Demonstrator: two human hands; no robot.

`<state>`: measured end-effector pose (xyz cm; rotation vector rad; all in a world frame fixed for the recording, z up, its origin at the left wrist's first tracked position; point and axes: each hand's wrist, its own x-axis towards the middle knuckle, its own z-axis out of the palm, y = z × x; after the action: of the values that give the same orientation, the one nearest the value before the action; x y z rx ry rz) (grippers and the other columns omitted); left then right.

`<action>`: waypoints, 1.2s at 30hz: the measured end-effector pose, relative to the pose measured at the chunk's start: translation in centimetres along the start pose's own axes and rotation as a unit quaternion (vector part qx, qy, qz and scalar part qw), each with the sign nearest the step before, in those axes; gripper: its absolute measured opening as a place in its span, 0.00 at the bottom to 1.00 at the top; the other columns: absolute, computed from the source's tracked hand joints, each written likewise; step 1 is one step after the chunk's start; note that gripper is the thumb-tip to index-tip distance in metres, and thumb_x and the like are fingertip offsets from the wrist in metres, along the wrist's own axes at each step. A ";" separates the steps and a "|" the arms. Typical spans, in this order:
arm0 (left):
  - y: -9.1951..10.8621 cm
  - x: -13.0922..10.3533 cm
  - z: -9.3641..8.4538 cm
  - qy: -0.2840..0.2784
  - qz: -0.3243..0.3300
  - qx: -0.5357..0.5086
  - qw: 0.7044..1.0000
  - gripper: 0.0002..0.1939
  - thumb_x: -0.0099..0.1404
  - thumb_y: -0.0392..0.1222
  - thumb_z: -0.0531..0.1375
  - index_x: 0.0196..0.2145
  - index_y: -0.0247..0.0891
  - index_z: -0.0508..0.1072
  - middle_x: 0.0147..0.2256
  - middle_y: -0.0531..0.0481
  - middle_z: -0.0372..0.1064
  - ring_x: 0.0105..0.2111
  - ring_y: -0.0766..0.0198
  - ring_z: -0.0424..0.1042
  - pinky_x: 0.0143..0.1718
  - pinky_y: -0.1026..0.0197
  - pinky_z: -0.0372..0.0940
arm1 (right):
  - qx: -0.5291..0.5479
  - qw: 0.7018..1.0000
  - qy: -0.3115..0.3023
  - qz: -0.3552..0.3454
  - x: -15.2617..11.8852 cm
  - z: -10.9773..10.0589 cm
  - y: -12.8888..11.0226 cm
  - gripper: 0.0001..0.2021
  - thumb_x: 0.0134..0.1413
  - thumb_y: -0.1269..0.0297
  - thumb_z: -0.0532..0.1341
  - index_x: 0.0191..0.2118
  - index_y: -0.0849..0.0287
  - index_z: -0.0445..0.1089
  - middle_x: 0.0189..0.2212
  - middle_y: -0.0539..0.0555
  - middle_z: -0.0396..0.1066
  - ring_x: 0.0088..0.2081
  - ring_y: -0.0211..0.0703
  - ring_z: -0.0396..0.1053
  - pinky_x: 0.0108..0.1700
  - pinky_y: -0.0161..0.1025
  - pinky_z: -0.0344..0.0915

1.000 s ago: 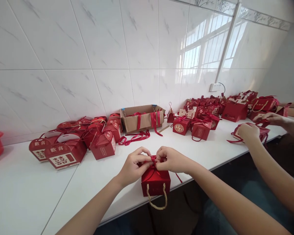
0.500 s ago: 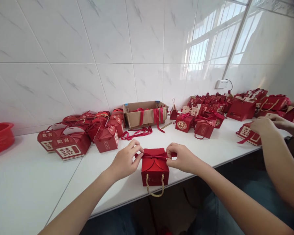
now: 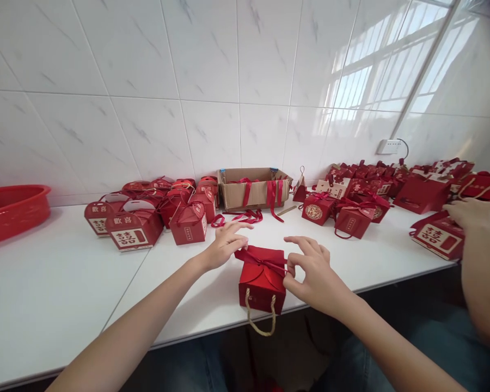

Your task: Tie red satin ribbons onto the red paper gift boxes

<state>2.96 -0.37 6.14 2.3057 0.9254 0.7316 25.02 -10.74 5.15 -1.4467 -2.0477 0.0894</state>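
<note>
A small red gift box [image 3: 261, 283] with a twisted gold rope handle [image 3: 261, 330] stands at the table's front edge, the handle hanging over it. Red ribbon [image 3: 265, 263] is tied across its top. My left hand [image 3: 225, 245] pinches the ribbon's left end beside the box's back left corner. On the right side, my right hand [image 3: 310, 269] pinches the other ribbon end between thumb and index finger, its other fingers raised. The box sits slightly turned.
Behind are a cardboard box [image 3: 253, 196] with ribbons over its side and loose ribbon [image 3: 245, 218]. Red gift boxes [image 3: 134, 226] stand left, more [image 3: 353, 219] right. A red basin [image 3: 16, 212] is far left. Another person's hand [image 3: 471, 212] touches a box at right.
The view has swung left, shifting things rightward. Both hands still hold the ribbon ends; my right fingers have spread, and the box has turned slightly. The other person's box has shifted.
</note>
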 end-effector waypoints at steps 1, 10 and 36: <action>-0.3 0.0 0.0 0.017 0.016 0.057 0.998 0.20 0.66 0.45 0.46 0.22 0.39 0.70 0.56 0.50 0.61 0.57 0.51 0.51 0.58 0.45 0.39 | -0.005 1.000 0.000 -0.006 -0.1 0.0 -0.2 0.06 0.42 0.72 0.57 0.21 0.58 0.59 0.53 0.58 0.62 0.57 0.55 0.53 0.52 0.57 0.49; -2.1 -1.2 0.6 0.115 0.116 0.332 0.929 0.16 0.67 0.44 0.50 0.27 0.43 0.75 0.61 0.51 0.55 0.59 0.45 0.46 0.55 0.39 0.38 | -0.006 1.000 0.013 -0.017 -0.6 1.0 -0.3 0.07 0.41 0.73 0.57 0.20 0.58 0.57 0.54 0.57 0.62 0.57 0.57 0.53 0.53 0.60 0.48; -5.9 -1.7 3.2 0.061 -0.139 -0.588 0.794 0.15 0.63 0.48 0.57 0.47 0.45 0.66 0.49 0.46 0.68 0.46 0.55 0.68 0.40 0.56 0.64 | 0.177 0.958 0.170 0.147 -1.4 8.6 3.9 0.50 0.44 0.56 0.66 0.66 0.59 0.35 0.60 0.63 0.53 0.59 0.53 0.56 0.57 0.46 0.59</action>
<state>1.43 1.06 -0.45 1.0013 0.5472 0.9507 24.09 -7.96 -3.94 -1.4130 -1.4461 0.2933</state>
